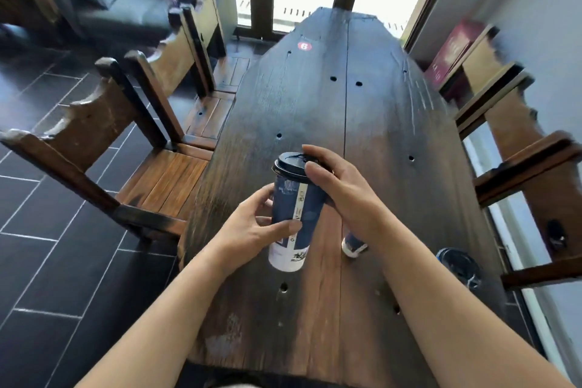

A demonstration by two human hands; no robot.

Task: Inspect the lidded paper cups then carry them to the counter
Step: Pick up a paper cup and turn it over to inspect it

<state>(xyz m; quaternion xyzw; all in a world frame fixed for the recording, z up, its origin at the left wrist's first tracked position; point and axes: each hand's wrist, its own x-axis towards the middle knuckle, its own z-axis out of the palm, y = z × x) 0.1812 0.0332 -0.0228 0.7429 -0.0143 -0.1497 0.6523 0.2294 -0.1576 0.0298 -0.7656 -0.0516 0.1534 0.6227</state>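
A tall dark-blue paper cup (294,214) with a black lid and white base is held above the wooden table (362,120), tilted slightly. My left hand (255,227) grips its lower body, thumb across the front. My right hand (340,189) curls round the upper body just under the lid. A second cup (354,244) shows only its bottom end, behind my right wrist. A third lidded cup (461,266) stands at the table's right edge, seen from above.
Wooden chairs (132,148) line the table's left side and more chairs (519,148) the right. A red round sticker (304,46) marks the far end. A dark sofa (126,0) stands at the back left, windows beyond. The floor is dark tile.
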